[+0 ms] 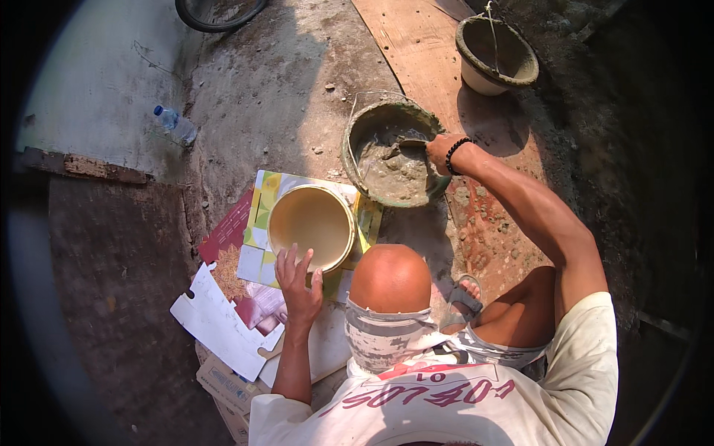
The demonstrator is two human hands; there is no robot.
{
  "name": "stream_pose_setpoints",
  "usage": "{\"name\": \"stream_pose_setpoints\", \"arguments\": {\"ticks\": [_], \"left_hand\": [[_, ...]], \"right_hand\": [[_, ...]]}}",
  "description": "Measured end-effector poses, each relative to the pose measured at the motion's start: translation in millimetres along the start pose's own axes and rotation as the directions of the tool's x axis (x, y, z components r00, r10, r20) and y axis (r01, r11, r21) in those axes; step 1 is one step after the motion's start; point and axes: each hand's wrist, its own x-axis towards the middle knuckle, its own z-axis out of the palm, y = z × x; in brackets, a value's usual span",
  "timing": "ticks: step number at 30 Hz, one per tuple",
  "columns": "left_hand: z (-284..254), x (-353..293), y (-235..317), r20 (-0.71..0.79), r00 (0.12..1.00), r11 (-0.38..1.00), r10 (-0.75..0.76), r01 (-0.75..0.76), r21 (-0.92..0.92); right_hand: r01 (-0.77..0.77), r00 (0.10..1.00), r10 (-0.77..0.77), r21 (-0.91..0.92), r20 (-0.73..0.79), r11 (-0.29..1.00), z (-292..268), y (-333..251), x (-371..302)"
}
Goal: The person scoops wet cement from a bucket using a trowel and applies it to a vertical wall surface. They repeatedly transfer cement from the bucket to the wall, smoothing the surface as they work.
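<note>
My right hand (445, 154), with a dark beaded bracelet at the wrist, is closed at the right rim of a dark bucket. It grips what looks like a trowel (413, 142), whose flat blade lies in the mortar; the handle is hidden in my fist. Wet grey mortar (394, 175) fills the lower part of the bucket (355, 165), and its wire handle leans over the far rim. A cream plastic tub (312, 215) stands nearer and to the left, with no mortar visible inside. Fingers spread, my left hand (299, 285) rests at the tub's near rim.
Under the tub lie a patterned board (260, 212) and loose card sheets (216, 320). Another bucket (497, 58) stands on the plywood (405, 37) at the far right. A plastic bottle (176, 125) lies by the left wall; part of a wheel (219, 27) shows at the top.
</note>
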Motion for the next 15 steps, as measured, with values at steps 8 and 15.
{"name": "stream_pose_setpoints", "arguments": {"ticks": [8, 15], "left_hand": [[-25.0, 15.0, -9.5, -0.017, 0.999, 0.992, -0.044, 0.046, 0.119], [34.5, 4.0, -49.5, 0.089, 0.961, 0.871, 0.261, -0.274, 0.407]], "right_hand": [[0.008, 0.999, -0.008, -0.008, -0.049, 1.000, -43.3, -33.9, -44.7], [0.017, 0.972, 0.000, -0.074, 0.235, 0.997, 13.3, -15.5, 39.0]]}}
